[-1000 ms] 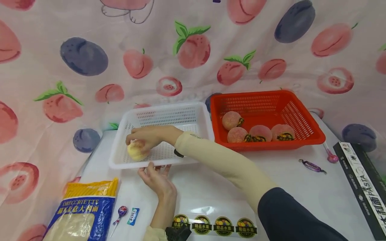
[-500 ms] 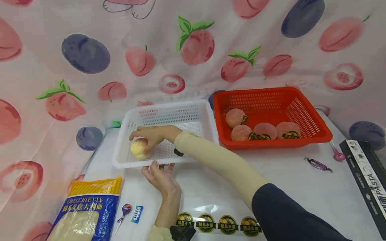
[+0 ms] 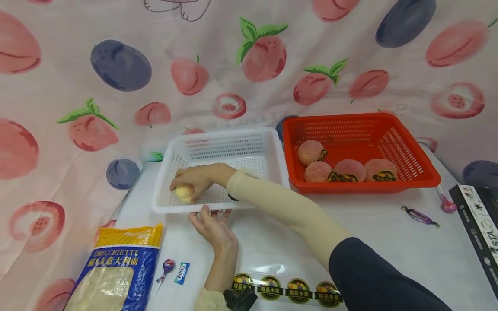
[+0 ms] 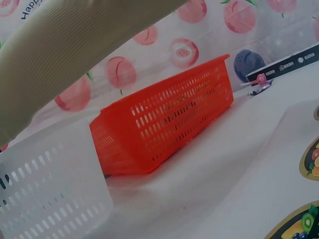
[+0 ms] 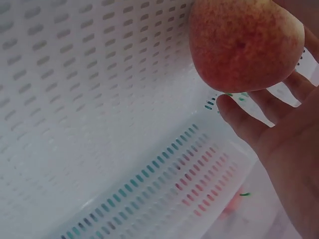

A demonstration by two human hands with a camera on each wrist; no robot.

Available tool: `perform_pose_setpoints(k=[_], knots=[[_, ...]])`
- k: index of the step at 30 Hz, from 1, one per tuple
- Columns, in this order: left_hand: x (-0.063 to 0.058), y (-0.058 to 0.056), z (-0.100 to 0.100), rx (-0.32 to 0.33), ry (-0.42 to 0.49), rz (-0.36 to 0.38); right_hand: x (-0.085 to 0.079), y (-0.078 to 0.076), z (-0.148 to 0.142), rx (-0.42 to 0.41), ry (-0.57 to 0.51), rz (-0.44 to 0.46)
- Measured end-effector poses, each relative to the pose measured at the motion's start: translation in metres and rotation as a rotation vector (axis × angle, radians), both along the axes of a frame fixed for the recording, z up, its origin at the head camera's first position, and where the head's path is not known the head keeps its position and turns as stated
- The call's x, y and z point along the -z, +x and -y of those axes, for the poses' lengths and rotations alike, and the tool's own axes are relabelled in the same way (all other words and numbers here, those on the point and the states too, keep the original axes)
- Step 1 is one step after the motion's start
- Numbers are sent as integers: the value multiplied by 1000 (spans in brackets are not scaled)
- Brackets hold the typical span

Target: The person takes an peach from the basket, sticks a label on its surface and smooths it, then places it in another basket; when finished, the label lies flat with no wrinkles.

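Note:
In the head view, my right hand point(image 3: 198, 179) reaches down into the white basket point(image 3: 274, 166) with its fingers curled round a yellow and red peach point(image 3: 184, 192), near the left front corner. The right wrist view shows the peach's red side point(image 5: 244, 45) with the fingers about it; part of the hand is cut off there. My left hand point(image 3: 215, 231) is at the basket's front edge, palm turned up, its fingertips holding the rim. The left wrist view shows the white basket's side point(image 4: 55, 194) but not the left fingers.
A red basket point(image 3: 362, 190) with several peaches point(image 3: 319, 171) bearing black-gold labels adjoins at right. In front lies a clear label sheet point(image 3: 270, 287). A pasta bag point(image 3: 116, 268), lollipop point(image 3: 167, 267) and small candy point(image 3: 181, 273) lie left; a wrapped candy point(image 3: 420, 216) and black pasta box point(image 3: 478, 233) right.
The head view has shifted, so the scene sits further right in it. My right fingers cover more of the peach than half a second ago. The left hand stays at the rim.

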State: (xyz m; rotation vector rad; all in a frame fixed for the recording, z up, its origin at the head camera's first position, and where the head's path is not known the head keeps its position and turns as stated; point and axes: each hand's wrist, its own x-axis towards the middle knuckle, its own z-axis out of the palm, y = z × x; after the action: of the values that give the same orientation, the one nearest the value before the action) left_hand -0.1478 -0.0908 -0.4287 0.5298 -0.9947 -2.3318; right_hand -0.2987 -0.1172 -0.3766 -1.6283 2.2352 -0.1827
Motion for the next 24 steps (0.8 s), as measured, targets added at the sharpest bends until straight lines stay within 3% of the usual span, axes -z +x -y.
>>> perform_pose_setpoints(k=[17,21,24], knots=[[0,2,-1,17,-25,-13,2,5,-2,-70,49,-135],[1,3,0,5,-25,-6,-2,5,-5,-95,47,-143],[1,1,-1,10,-21,-17,-9,4,-11,-65,57,-146]])
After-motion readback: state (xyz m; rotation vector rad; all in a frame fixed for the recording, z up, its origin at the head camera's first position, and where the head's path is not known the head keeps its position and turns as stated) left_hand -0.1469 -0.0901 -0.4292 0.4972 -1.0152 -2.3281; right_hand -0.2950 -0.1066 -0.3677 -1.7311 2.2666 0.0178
